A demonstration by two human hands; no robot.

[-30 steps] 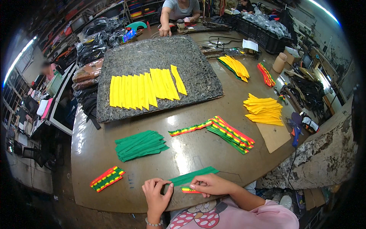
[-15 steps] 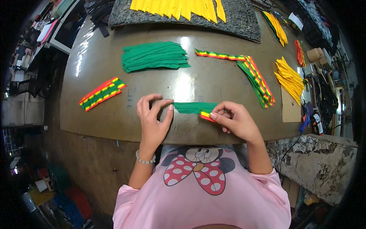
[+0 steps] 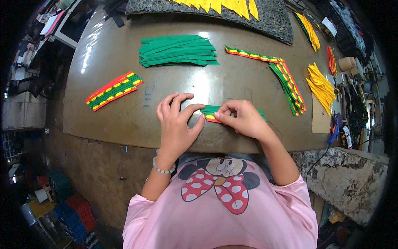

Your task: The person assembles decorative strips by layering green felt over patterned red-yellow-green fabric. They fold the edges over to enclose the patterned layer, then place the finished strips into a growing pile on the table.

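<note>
A short green fabric strip lies crosswise on the table close to my body. At its left end, the thumb and forefinger of my left hand pinch the edge, the other fingers loosely curled. My right hand grips a red, yellow and green striped ribbon between thumb and fingertips. The ribbon's left end lies along the near edge of the green strip, by my left thumb. My right hand covers the middle of both pieces, and the green strip's right end shows beyond it.
Farther off lies a pile of green strips. Joined striped pieces lie at left and right. Yellow strips rest on cardboard near the right edge. A grey felt board holds more yellow strips at the back.
My right hand has moved left with the striped ribbon, bringing its end to the green strip's left end. My left hand has shifted slightly right in the picture, as the view moved too.
</note>
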